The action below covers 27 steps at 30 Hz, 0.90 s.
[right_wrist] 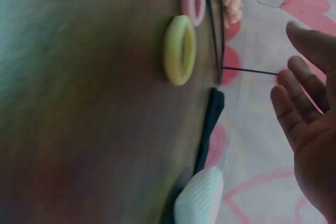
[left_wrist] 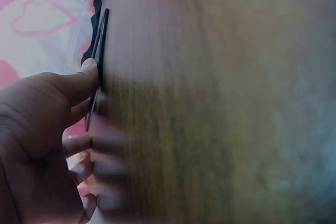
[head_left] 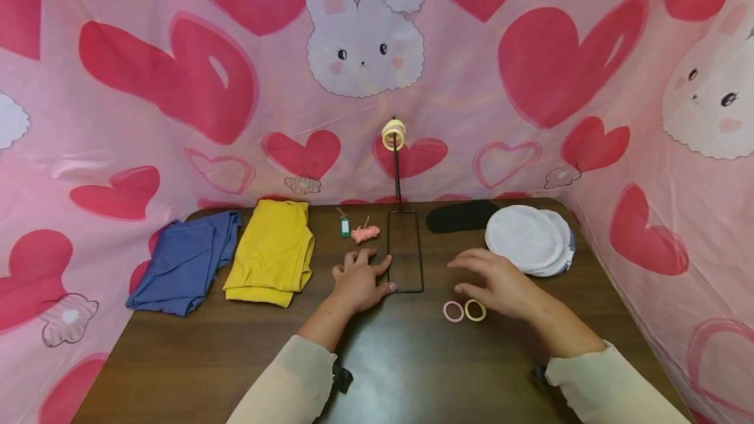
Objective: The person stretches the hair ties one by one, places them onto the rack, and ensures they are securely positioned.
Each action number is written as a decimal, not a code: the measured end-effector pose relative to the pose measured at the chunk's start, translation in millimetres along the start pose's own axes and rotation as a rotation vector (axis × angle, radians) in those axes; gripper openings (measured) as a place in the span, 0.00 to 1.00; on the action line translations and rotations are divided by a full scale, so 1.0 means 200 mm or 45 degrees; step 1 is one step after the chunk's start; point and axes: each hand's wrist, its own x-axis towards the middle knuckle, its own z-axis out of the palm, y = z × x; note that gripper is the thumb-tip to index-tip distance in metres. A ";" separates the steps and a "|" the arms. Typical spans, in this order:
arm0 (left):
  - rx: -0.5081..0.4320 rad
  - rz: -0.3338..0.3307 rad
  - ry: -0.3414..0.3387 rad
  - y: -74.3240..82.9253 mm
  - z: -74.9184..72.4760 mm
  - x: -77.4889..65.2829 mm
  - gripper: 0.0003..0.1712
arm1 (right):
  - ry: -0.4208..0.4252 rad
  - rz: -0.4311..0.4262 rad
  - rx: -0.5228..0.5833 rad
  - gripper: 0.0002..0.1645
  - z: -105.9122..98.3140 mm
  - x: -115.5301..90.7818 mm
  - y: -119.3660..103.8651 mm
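Note:
A black wire stand (head_left: 421, 250) lies with its rectangular base on the table, and its upright arm carries several yellow and pink rings (head_left: 393, 135) at the top. My left hand (head_left: 358, 280) rests at the base's left side, fingers spread, with the thumb on the near corner and the index finger touching the left bar. My right hand (head_left: 501, 282) hovers to the right of the base, fingers loosely extended and holding nothing. Just below it on the table lie a pink ring (head_left: 453, 311) and a yellow ring (head_left: 475, 310), side by side; both look like hair ties.
Folded blue cloth (head_left: 185, 264) and yellow cloth (head_left: 271, 254) lie at the left. A green tag (head_left: 345, 226) and a coral yarn bundle (head_left: 366, 233) sit left of the stand. Behind my right hand are a black flat item (head_left: 461, 216) and round white fabric items (head_left: 524, 237).

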 end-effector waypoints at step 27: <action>0.000 0.018 0.007 0.00 -0.01 -0.01 0.38 | -0.428 0.109 -0.054 0.29 0.02 -0.18 0.12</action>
